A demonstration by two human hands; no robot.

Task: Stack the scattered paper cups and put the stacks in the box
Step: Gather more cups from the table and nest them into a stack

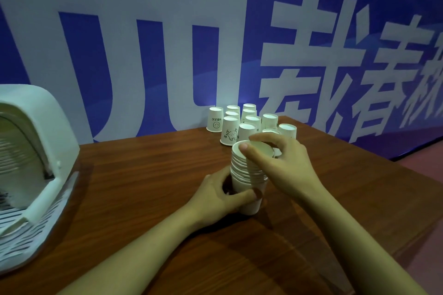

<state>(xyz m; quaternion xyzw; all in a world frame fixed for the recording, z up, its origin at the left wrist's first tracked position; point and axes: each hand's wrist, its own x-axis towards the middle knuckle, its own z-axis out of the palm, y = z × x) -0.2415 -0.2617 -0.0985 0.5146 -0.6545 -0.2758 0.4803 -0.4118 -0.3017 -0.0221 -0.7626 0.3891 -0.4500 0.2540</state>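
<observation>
Fingers (242,195) of left hand (215,195) clasp stack (248,175) base, steadying it, frame centre; right hand (278,163) pinches top cup (260,148), seating it.

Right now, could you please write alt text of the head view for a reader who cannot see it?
A left hand grips the base of a stack of paper cups on a wooden table, while the right hand holds its top cup. Behind stand upside-down cups; a white box sits at left.

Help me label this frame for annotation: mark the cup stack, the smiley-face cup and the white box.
cup stack (247,170): head view, on its ribbed rims.
smiley-face cup (215,120): head view, on its side wall.
white box (36,112): head view, on its outer shell.
</observation>
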